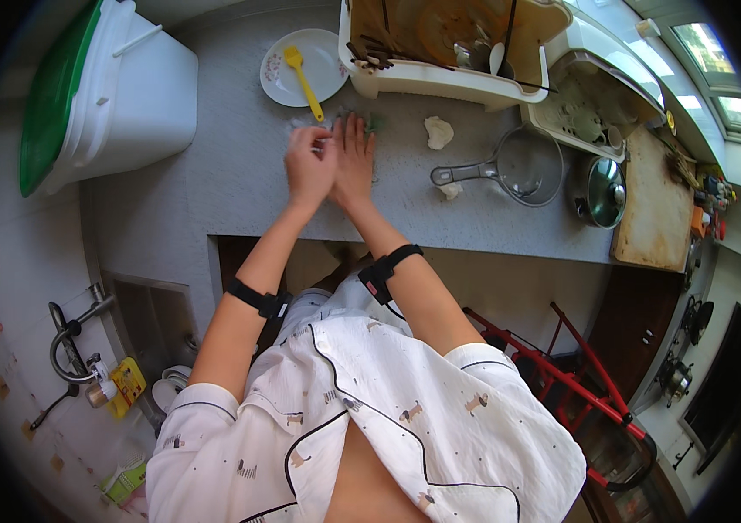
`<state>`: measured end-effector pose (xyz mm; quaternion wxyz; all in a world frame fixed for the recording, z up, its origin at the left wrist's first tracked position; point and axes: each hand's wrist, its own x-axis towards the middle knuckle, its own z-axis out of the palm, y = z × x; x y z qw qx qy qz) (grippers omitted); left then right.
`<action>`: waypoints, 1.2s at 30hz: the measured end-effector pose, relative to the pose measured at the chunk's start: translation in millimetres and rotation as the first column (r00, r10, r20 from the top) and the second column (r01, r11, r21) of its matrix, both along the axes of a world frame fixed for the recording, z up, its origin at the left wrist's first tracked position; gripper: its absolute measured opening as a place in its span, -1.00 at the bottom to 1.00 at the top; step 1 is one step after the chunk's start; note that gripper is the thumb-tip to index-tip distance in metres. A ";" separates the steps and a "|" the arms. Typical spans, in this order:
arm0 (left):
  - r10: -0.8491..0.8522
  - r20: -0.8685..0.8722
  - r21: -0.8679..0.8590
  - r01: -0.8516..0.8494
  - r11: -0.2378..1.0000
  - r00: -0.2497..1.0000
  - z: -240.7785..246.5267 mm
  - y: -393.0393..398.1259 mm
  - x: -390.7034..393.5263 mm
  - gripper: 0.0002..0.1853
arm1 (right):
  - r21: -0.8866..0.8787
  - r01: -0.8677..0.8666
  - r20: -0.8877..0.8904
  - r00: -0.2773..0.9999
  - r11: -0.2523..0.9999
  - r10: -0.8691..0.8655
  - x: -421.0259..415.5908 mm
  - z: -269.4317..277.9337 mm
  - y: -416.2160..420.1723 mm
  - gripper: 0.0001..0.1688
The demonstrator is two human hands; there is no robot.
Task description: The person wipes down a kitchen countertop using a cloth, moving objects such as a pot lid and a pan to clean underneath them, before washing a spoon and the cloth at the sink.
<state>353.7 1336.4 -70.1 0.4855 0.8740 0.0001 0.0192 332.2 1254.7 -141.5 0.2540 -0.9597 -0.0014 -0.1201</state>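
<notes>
My left hand (308,160) is over the grey countertop with its fingers curled in, blurred; whether it pinches anything is not visible. Against it, my right hand (354,150) lies flat, fingers extended and pointing away from me. Thin clear plastic film (302,122) with a green part shows around and beyond the fingertips. Just past the hands, a yellow silicone basting brush (306,86) rests across a white floral plate (279,86), its handle tip over the near rim. To the right are a crumpled white tissue (438,133) and a transparent saucepan-shaped strainer or pot (529,166), its handle over another white scrap (451,190).
A white bin with a green lid (109,98) stands at left. Beyond are a cream rack (436,87) with chopsticks and spoons, and a dish drainer (580,134). A lidded pot (600,193) and wooden cutting board (655,202) are at right. A red metal frame (566,376) stands below the counter.
</notes>
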 end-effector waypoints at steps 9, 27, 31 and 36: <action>-0.013 0.120 0.404 -0.037 0.914 0.993 -48.7 89.4 9.2 -0.79 | 0.097 -0.467 -0.038 0.881 0.879 0.472 -2.7 13.3 -11.5 -0.35; 0.658 0.221 0.423 -0.679 0.600 0.720 -75.8 342.6 -119.8 -0.86 | 0.089 -0.528 -0.075 0.842 0.845 0.534 -4.5 11.0 144.0 -0.33; 0.725 0.126 0.360 -0.712 0.602 0.677 -71.9 364.7 -139.9 -0.86 | 0.000 -0.725 -0.015 0.688 0.689 0.725 -3.2 -4.0 173.8 -0.40; 0.788 0.012 0.107 -0.785 0.611 0.615 -43.9 361.2 -149.1 -0.85 | 0.065 -0.562 -0.036 0.825 0.825 0.565 12.8 12.2 113.5 -0.40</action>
